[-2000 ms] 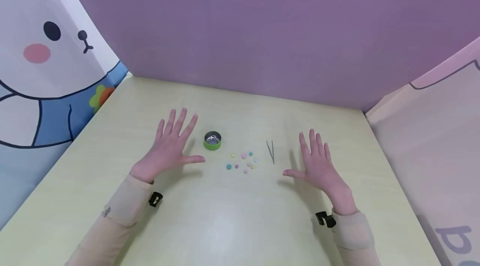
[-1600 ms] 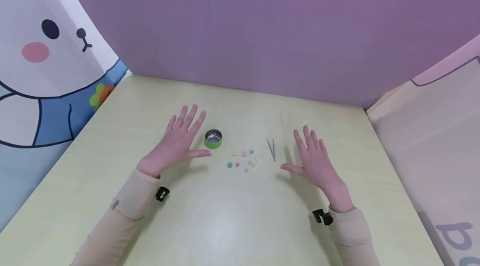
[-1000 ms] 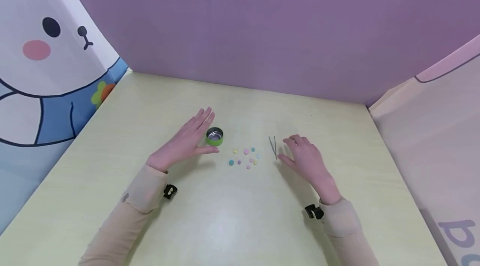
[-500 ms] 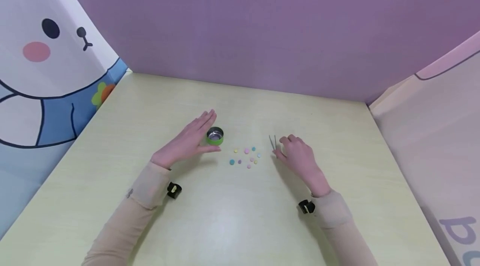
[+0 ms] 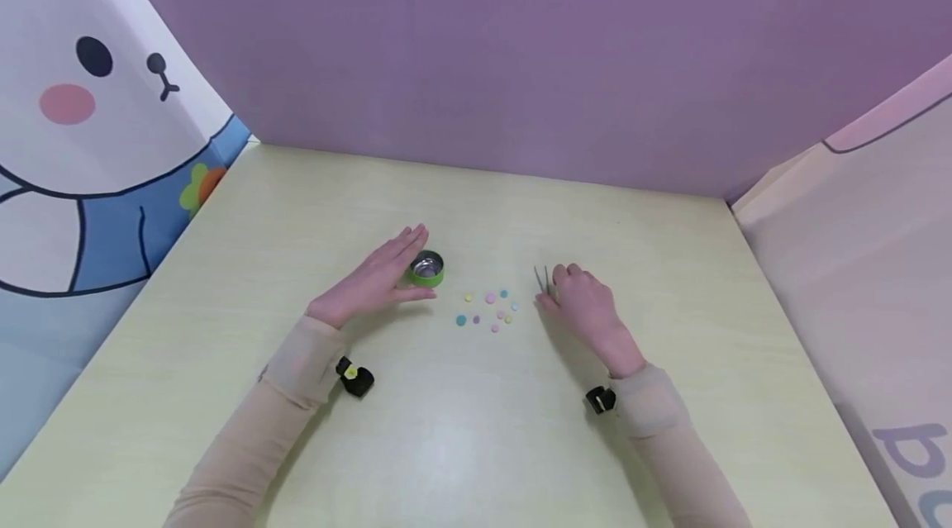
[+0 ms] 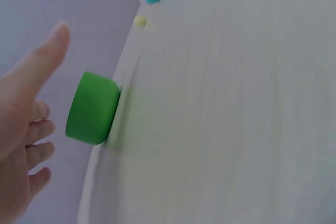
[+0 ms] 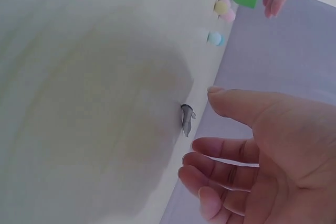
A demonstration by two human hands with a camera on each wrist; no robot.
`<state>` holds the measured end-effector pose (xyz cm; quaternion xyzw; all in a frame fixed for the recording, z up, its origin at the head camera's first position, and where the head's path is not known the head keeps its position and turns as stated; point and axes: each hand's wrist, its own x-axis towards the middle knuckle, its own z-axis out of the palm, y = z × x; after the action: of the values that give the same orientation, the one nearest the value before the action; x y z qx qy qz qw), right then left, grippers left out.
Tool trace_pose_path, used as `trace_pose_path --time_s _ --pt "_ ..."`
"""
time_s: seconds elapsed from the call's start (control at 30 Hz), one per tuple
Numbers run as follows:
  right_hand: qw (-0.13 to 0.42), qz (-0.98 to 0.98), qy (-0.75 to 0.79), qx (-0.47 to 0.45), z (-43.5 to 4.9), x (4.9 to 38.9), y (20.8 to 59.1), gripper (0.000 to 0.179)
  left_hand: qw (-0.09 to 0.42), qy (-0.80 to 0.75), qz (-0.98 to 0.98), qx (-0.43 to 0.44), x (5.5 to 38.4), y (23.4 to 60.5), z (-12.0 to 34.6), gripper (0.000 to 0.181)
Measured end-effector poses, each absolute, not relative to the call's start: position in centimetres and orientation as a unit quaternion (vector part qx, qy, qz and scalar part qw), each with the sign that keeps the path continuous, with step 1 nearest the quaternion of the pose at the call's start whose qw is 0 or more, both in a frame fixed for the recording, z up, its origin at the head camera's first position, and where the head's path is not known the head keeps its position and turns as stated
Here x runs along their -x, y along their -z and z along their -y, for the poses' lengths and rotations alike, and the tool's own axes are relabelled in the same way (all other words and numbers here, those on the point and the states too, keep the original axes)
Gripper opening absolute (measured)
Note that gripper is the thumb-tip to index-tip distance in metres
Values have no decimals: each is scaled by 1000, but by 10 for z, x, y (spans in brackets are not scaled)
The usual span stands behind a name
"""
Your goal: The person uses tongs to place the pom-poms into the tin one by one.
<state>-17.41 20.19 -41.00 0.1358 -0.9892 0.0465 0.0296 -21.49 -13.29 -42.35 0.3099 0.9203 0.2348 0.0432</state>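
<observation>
My left hand (image 5: 378,277) is at the left of a small round green tin (image 5: 427,278) with a bare metal inside. Its fingers are straight and the thumb is spread out in front of the tin; the left wrist view shows a gap between the hand and the tin's green wall (image 6: 93,108). On the right, my right hand (image 5: 587,309) is at a pair of thin metal tweezers (image 5: 546,282) lying on the table. In the right wrist view the tweezers (image 7: 187,121) lie ahead of the gap between thumb and loosely bent fingers, which do not hold them.
Several small pastel balls, among them a teal ball (image 5: 461,320) and a pink ball (image 5: 490,298), lie on the pale table (image 5: 446,429) between the hands. A purple wall (image 5: 483,57) rises at the back, with printed panels at both sides.
Both hands have moved inward from a wide spread: the left to the tin, the right to the tweezers. The right fingers have bent in. Tin, balls and tweezers lie as before.
</observation>
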Motion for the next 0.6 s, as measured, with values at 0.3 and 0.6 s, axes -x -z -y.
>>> trace_pose_path --time_s 0.3,0.6 --pt "3 993 -35 -116 -201 186 410 39 43 -236 -922 -304 223 436 131 96" --pt "-47 993 -37 -99 -200 193 414 39 33 -248 -921 -297 227 445 131 95"
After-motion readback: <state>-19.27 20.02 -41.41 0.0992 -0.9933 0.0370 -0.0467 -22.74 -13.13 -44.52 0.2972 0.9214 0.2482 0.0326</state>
